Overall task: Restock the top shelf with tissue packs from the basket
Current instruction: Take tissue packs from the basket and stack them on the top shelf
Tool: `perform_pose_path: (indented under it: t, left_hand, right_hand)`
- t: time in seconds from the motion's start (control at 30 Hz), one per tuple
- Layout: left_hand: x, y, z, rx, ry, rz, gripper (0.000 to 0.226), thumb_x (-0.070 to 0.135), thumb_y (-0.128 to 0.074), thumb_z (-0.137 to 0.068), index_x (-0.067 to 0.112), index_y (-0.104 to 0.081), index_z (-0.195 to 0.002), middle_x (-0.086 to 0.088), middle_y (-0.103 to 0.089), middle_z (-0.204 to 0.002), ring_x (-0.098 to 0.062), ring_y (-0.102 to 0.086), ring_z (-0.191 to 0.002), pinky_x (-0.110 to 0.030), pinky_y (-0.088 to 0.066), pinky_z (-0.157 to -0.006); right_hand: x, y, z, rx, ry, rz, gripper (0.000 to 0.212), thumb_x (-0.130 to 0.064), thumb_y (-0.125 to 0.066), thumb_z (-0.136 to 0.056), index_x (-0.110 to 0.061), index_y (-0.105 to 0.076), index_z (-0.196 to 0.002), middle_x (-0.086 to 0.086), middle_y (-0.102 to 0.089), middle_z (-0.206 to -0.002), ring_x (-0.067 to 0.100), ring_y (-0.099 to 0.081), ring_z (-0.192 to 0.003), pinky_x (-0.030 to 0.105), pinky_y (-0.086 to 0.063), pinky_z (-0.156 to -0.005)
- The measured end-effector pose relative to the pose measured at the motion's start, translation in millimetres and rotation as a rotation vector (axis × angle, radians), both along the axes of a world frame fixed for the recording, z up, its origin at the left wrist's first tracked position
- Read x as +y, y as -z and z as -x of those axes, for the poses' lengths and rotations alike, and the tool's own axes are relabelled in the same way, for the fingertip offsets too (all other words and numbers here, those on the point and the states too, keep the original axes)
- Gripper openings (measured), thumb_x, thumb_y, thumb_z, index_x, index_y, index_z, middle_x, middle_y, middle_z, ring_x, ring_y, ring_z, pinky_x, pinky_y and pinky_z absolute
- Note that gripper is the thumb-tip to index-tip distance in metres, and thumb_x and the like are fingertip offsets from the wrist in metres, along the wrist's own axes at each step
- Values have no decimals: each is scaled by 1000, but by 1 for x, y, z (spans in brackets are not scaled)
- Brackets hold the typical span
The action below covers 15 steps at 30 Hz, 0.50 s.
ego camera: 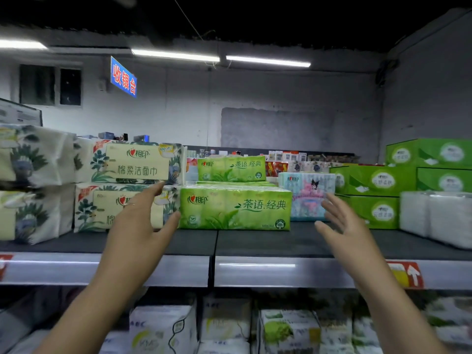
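On the top shelf [255, 241] sit 2 green tissue packs [235, 208] (1 in front, 1 behind), beside 2 stacked floral packs [127, 185]. The left hand [138, 223] and right hand [342, 223], both spread and empty, flank the front green one, thumb touching.

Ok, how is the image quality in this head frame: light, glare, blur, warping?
Head view: ceiling tube lights blow out to white against a dark ceiling; the front green tissue pack reads sharp; the lower-shelf packs are soft and blurred; the shelf edge carries a glare streak; the wide lens bows the edges.
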<state>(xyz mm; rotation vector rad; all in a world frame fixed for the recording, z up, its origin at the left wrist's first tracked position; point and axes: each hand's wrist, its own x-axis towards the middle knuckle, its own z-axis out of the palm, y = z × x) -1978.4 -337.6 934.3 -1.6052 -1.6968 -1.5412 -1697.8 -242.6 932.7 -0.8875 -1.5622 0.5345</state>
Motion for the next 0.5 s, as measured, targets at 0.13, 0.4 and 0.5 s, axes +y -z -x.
perform_pose_path:
  t: [0.13, 0.4, 0.5]
  left_hand:
    - [-16, 14, -9, -303, 199, 42, 51, 24, -67, -87, 28, -48, -134, 7, -58, -124, -12, -52, -118, -30, -39, -96]
    - [-42, 35, -10, -671, 460, 116, 39, 19, -62, -88, 29, -52, -124, 16, -63, -115, 0, -57, -108, -28, -42, -94]
    - [-45, 31, -9, -722, 497, 92, 46, 18, -58, -90, 25, -45, -134, 16, -63, -113, 9, -53, -100, -19, -38, -71]
  right_hand:
    - [-24, 11, -1, 87, -26, 71, 58, -8, -56, -93, -28, -34, -143, -13, -43, -139, 7, -39, -130, 36, -33, -109]
    - [-63, 38, -8, 148, -96, 235, 60, -21, -64, -86, -35, -39, -139, -16, -46, -139, 5, -43, -125, 32, -36, -94]
    - [-74, 46, -10, 188, -80, 287, 60, -19, -63, -87, -32, -38, -140, -14, -46, -141, 7, -44, -122, 32, -36, -93]
